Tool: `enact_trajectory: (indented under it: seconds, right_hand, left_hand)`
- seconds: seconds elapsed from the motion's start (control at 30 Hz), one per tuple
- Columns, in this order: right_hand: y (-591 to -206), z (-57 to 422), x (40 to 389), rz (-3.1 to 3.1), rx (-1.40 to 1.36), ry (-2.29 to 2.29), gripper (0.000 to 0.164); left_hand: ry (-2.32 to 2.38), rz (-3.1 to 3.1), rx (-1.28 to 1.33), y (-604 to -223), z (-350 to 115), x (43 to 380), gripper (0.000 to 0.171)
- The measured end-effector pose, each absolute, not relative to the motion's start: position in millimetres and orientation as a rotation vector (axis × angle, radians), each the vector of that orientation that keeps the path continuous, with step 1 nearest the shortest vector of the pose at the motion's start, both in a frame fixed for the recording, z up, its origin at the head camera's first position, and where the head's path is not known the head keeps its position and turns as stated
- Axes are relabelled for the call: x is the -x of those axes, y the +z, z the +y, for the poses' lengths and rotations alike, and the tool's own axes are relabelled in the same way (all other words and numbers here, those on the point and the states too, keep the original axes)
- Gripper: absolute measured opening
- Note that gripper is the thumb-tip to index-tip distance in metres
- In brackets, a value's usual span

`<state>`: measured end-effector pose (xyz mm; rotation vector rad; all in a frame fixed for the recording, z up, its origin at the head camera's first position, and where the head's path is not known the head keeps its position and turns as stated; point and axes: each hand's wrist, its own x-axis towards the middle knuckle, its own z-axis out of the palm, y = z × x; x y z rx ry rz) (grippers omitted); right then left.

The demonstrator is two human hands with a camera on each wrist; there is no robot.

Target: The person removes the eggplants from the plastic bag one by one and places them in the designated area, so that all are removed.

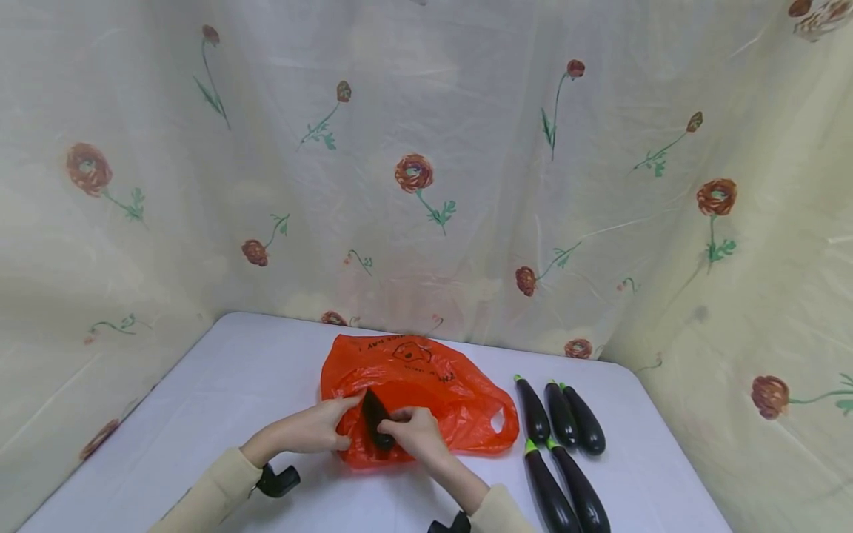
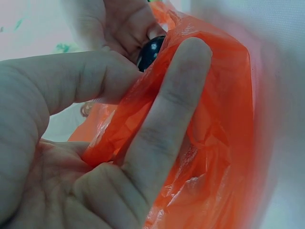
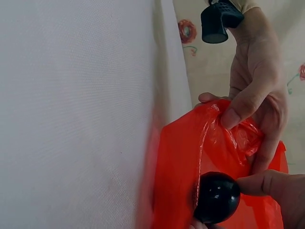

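Note:
A red plastic bag point(image 1: 433, 381) with dark print lies on the table. My left hand point(image 1: 318, 427) grips the bag's edge, the film running between thumb and fingers in the left wrist view. My right hand point(image 1: 416, 431) holds a dark purple eggplant point(image 1: 376, 419) by thumb and fingers at the bag's mouth. Its rounded, glossy end point(image 3: 219, 197) faces the right wrist camera, while the bag's film point(image 3: 178, 167) hides part of it. From the left wrist, just a small dark piece of the eggplant point(image 2: 150, 52) shows behind the bag's rim.
Several more eggplants lie right of the bag in two rows, among them a back-row eggplant point(image 1: 533, 411) and a front-row eggplant point(image 1: 552, 492). A white cloth covers the table point(image 1: 266, 363). Flower-printed sheeting point(image 1: 466, 185) hangs behind and at the sides.

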<state>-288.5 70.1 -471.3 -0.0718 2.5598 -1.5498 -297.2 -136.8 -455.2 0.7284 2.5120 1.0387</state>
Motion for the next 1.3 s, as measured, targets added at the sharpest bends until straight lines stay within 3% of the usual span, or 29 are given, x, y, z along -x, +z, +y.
enact_trajectory:
  seconds: [1.3]
  right_hand:
    - [-462,120,268,2.595,0.033,-1.479,0.040]
  left_hand:
    - [1.016,2.522,-0.689,-457,-135,298,0.074]
